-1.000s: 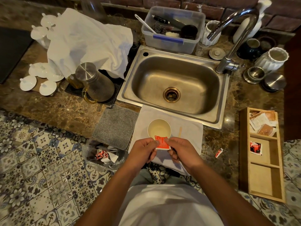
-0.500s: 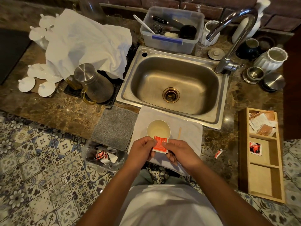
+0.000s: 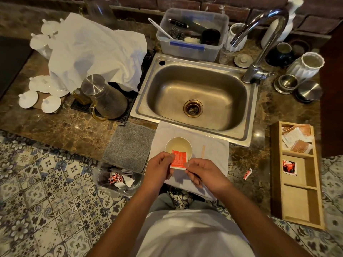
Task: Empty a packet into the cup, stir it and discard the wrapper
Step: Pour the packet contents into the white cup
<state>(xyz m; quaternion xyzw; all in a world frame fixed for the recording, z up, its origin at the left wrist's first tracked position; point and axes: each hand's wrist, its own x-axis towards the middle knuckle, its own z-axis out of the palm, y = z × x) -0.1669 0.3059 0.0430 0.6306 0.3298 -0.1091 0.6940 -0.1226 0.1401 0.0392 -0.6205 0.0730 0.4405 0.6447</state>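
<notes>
Evidently to tip its contents in, both hands, left [image 3: 159, 168] and right [image 3: 201, 172], pinch the red packet [image 3: 178, 158] by its side edges just over the cup [image 3: 178, 147] at lower centre.

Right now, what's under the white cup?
The cup stands on a white cloth spread over the counter edge, with a wooden stick beside it. The counter beneath the cloth is covered, so it can't be seen.
</notes>
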